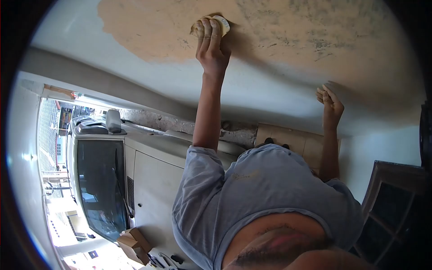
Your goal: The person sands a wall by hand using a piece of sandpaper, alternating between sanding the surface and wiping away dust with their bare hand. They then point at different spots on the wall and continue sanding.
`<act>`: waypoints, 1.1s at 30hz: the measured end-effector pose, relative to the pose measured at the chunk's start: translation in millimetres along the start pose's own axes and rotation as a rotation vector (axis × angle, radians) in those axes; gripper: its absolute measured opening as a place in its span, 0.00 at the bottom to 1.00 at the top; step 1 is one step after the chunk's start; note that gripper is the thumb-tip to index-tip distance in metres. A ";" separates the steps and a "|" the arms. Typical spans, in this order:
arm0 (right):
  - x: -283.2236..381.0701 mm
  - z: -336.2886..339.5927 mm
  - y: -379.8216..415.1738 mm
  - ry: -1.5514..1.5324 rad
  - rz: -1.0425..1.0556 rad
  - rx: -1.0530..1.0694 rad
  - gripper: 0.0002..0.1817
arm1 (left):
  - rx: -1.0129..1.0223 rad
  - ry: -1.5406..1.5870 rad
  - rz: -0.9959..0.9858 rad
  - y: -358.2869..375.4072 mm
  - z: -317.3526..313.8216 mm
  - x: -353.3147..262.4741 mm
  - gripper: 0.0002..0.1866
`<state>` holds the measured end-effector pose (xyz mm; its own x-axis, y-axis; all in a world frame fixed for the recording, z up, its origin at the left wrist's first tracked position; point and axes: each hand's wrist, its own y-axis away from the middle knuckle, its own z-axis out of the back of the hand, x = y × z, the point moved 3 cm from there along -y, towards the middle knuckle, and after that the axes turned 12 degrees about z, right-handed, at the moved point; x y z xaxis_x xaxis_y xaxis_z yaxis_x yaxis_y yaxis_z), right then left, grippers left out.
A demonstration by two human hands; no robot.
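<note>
My left hand (210,45) presses a folded piece of sandpaper (222,22), yellowish with a pale printed back, against the wall. Its fingers lie over the sheet and are coated with dust. Around it, a tan patch of filler (148,31) with dark scuffs spreads across the pale painted wall (157,76). Lower and to the right, my right hand (330,105) is raised close to the wall, its dusty fingers curled together and no object showing in them.
A light-coloured vehicle (157,180) with a dark windshield stands at my left. Near it is an open cardboard box (134,245). A dark framed door or window (387,202) is at the right. Tiled floor (306,144) shows by my feet.
</note>
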<state>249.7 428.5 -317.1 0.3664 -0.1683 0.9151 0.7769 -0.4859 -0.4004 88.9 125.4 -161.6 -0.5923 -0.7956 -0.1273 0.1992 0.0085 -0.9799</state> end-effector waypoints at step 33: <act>-9.6 21.0 -9.6 -0.007 0.042 0.098 0.15 | -0.073 -0.052 0.036 -0.6 -1.8 -3.3 0.21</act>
<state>249.4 452.8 -323.0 0.4032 -0.1810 0.8971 0.8068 -0.3924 -0.4417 89.3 129.1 -160.9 -0.5438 -0.8245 -0.1561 0.1611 0.0799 -0.9837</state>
